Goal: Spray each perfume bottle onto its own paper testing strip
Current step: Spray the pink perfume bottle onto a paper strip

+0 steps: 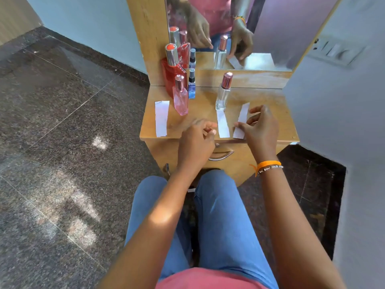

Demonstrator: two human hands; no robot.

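Several perfume bottles stand on a small wooden dressing table (198, 105): a tall red bottle (173, 74), a pink bottle (180, 97), a small blue spray bottle (191, 85) and a clear bottle with a rose cap (224, 92). Three white paper strips lie on the top: a left strip (161, 118), a middle strip (223, 124) just in front of the clear bottle, and a right strip (241, 120). My right hand (260, 130) pinches the near end of the right strip. My left hand (198, 136) hovers with loosely curled fingers beside the middle strip, holding nothing.
A mirror (260, 28) rises behind the table and reflects the bottles and hands. A drawer handle (221, 156) sits under the front edge. A wall with a switch plate (335, 51) is close on the right. Dark stone floor spreads to the left. My knees are under the table.
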